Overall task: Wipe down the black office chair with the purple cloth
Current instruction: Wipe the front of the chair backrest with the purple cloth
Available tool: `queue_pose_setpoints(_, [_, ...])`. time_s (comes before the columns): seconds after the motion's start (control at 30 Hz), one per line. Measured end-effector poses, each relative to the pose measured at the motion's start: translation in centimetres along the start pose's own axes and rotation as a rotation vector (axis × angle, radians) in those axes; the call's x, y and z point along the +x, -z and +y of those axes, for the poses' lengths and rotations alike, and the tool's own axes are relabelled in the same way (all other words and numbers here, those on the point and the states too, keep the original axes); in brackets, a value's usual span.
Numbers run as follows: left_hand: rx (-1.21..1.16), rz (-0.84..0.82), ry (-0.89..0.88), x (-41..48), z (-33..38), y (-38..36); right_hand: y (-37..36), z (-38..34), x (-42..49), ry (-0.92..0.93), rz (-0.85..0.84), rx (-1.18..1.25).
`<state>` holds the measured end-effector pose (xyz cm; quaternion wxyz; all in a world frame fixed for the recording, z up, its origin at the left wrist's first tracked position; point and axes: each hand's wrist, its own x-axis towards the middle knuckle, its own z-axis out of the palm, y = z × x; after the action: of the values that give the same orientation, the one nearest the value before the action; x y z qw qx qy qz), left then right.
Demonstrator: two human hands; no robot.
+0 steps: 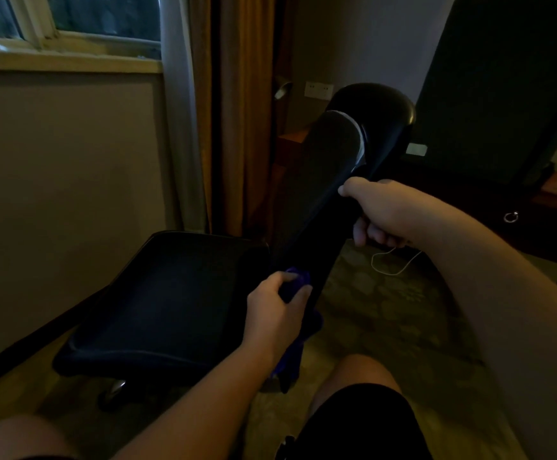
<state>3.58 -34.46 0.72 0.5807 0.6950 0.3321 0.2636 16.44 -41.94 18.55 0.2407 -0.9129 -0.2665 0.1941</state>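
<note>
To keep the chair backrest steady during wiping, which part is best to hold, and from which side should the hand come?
Grip the backrest on its long side edge, about halfway up, coming from the right. It is thin and tilted, so fingers can wrap around that edge, as the right hand does now. This leaves the lower part free for the left hand with the purple cloth.

We see a white-framed window at upper left above a plain beige wall. Beside it hang a pale sheer curtain and a heavier mustard-brown curtain. A white wall socket plate sits further back. On the patterned olive carpet lies a thin white cable, near a dark cabinet with a metal ring pull.
</note>
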Motion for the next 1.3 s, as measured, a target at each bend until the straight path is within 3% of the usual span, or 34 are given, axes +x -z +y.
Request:
queue_pose_setpoints(0.13, [-0.109, 0.031, -0.093, -0.2, 3.5, -0.2, -0.3, 0.1, -0.1, 0.004, 0.029, -0.002])
queue_pose_setpoints(0.23, [-0.087, 0.07, -0.288, 0.2, 6.7, -0.5, -0.4, 0.1, 0.0, 0.022, 0.004, 0.016])
queue_pose_setpoints(0.37, [-0.02, 0.109, -0.419, 0.4, 6.7, -0.5, -0.5, 0.1, 0.0, 0.035, -0.014, 0.007])
queue_pose_setpoints(0.43, [0.043, 0.112, -0.395, 0.3, 4.7, -0.2, -0.6, 0.3, 0.1, 0.033, -0.023, -0.008])
queue_pose_setpoints(0.63, [0.033, 0.031, -0.081, -0.7, -2.1, 0.6, -0.6, 0.0, 0.0, 0.033, -0.057, -0.005])
queue_pose_setpoints(0.8, [-0.125, 0.019, 0.07, -1.3, -2.1, 0.9, -1.1, 0.4, -0.4, 0.06, -0.062, -0.062])
queue_pose_setpoints(0.9, [-0.193, 0.018, 0.006, -1.5, 0.0, 1.4, -3.7, 1.2, -0.5, 0.074, -0.107, -0.204])
queue_pose_setpoints(1.0, [-0.19, 0.044, -0.157, -0.8, 2.4, 1.6, -5.4, 1.4, -0.4, 0.112, -0.111, -0.197])
queue_pose_setpoints(1.17, [0.09, 0.158, -0.466, 0.8, 2.7, 2.4, -5.8, 1.7, -0.3, 0.105, -0.082, -0.15])
queue_pose_setpoints(1.23, [0.115, 0.168, -0.42, 1.3, 0.3, 3.2, -5.9, 1.9, -0.3, 0.086, -0.089, -0.134])
queue_pose_setpoints(1.3, [0.053, 0.168, -0.254, 1.3, -2.5, 3.9, -5.9, 1.9, -0.1, 0.077, -0.105, -0.113])
